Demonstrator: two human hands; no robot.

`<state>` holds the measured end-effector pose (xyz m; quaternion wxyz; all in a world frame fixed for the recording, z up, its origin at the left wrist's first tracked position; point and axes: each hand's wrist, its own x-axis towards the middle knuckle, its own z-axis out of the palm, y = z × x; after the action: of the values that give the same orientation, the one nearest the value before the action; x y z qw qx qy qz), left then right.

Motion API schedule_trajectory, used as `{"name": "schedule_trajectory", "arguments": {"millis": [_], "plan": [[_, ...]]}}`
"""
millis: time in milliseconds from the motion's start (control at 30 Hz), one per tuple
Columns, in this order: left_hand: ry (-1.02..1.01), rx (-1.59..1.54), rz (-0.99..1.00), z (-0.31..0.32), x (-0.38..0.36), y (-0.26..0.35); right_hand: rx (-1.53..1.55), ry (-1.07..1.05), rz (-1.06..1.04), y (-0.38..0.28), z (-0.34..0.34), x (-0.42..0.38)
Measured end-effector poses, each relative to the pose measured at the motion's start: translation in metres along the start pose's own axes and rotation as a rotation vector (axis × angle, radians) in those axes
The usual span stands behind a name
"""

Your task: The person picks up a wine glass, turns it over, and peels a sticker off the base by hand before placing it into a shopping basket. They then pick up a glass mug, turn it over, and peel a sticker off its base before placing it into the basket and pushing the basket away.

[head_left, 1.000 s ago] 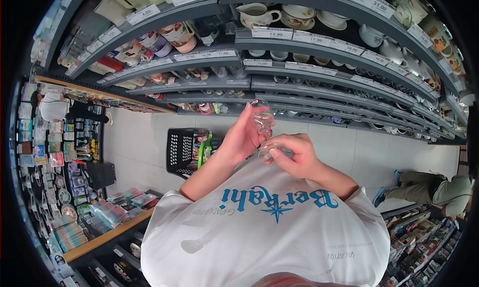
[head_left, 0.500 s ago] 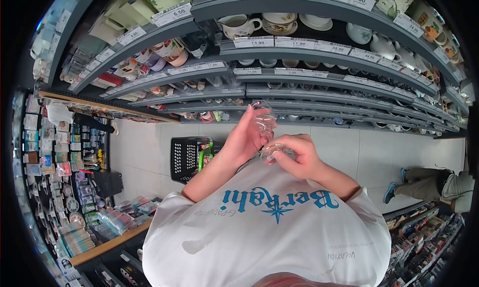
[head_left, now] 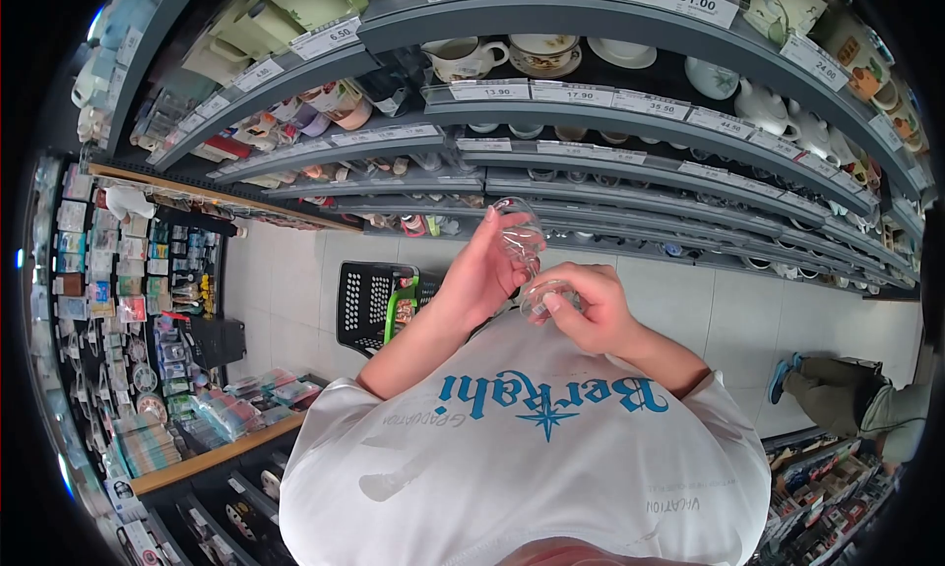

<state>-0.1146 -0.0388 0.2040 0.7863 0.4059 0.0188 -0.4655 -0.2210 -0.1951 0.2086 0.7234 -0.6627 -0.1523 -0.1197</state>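
Head view: the 2 hands are holding 1 clear stemmed glass [head_left: 521,236] between them, in front of the wearer's white shirt [head_left: 541,477]. The left hand [head_left: 476,276] is curving partly closed around the bowl, its thumb lying along the near side. The right hand [head_left: 593,305] is gripping the round foot [head_left: 544,296] between thumb and curled fingers. The glass is slanting, its bowl pointing toward the shelving [head_left: 522,13] and its foot sitting nearer the shirt. On the floor [head_left: 679,330], beside the left forearm, a black basket [head_left: 359,308] with a green handle [head_left: 399,305] is standing; the forearm is covering part of its edge. The shelves are carrying a cream jug [head_left: 461,60], white teapots [head_left: 768,108] and green mugs [head_left: 320,3], and their labels are displaying prices including 13.90, 17.90 and 31.00. At the wearer's left, a rack [head_left: 103,261] is bearing packaged goods, too small to identify. At the far right, a person in dark trousers [head_left: 832,391] and blue shoes [head_left: 783,377] is standing well apart from the hands.
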Motion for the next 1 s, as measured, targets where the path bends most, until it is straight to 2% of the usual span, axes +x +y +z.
{"name": "schedule_trajectory", "arguments": {"millis": [667,833,900,1000], "plan": [[0.120,-0.085,0.072,0.042,0.019,-0.040,0.019,-0.123,0.029,-0.003,-0.064,-0.013],[0.109,-0.105,0.069,0.050,0.026,-0.051,-0.009,-0.146,0.048,-0.002,-0.077,-0.020],[0.082,-0.102,0.065,0.047,0.027,-0.052,-0.051,-0.160,-0.047,0.001,-0.078,-0.021],[0.050,-0.100,0.067,0.042,0.029,-0.051,-0.040,-0.138,-0.029,0.000,-0.075,-0.021]]}}
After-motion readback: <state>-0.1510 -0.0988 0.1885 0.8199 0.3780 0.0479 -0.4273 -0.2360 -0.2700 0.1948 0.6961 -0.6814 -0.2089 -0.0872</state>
